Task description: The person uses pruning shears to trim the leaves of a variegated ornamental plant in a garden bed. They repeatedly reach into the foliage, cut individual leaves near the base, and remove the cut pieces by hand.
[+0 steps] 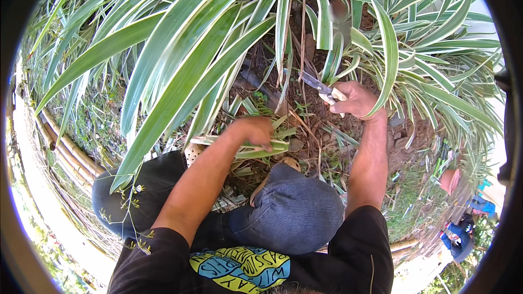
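I squat before variegated plants with long, white-edged green leaves. In my right hand is a pair of scissors or shears with pale handles. Its blades point up and left among the leaf bases, and the tips are partly hidden. My left hand is low over the ground between my knees, with its fingers closed on pieces of variegated leaf. A long leaf arches across my right wrist.
Reddish soil with stones and cut leaf bits lies around my feet. Bamboo poles edge the left side. At the far right are a terracotta-coloured pot and people. A thin flowering stem hangs over my left knee.
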`<state>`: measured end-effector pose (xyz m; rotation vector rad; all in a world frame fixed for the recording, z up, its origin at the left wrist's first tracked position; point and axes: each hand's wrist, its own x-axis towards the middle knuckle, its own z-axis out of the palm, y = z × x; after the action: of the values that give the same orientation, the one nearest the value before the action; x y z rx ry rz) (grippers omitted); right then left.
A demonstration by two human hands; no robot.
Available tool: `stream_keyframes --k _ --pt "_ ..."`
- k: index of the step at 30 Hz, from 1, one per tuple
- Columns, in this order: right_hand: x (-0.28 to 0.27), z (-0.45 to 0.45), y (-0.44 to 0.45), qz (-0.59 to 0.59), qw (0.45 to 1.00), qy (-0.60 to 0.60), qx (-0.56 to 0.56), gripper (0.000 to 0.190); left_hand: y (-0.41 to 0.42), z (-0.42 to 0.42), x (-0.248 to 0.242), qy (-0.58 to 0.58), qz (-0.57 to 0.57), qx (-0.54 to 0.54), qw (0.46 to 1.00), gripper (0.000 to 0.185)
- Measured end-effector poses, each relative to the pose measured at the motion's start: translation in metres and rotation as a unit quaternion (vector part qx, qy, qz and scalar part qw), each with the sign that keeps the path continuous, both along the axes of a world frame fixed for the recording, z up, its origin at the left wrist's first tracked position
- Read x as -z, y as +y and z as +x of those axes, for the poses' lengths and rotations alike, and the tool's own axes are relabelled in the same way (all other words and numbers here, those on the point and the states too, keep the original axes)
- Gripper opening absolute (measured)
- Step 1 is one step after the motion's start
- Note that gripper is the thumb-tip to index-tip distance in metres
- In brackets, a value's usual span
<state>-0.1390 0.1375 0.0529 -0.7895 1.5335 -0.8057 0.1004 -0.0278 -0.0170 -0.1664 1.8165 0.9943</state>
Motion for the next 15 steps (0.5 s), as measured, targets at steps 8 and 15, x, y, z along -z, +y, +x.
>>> stream_keyframes --k 8,15 --pt "-0.023 0.031 -0.021 -0.038 0.985 -0.156 0.067 0.032 0.018 -0.017 -0.046 0.116 -0.049 -0.058 0.990 0.065" --pt "-0.040 0.050 -0.053 -0.057 0.991 -0.102 0.061 0.016 -0.055 -0.027 -0.105 0.120 -0.089 -0.501 0.852 0.041"
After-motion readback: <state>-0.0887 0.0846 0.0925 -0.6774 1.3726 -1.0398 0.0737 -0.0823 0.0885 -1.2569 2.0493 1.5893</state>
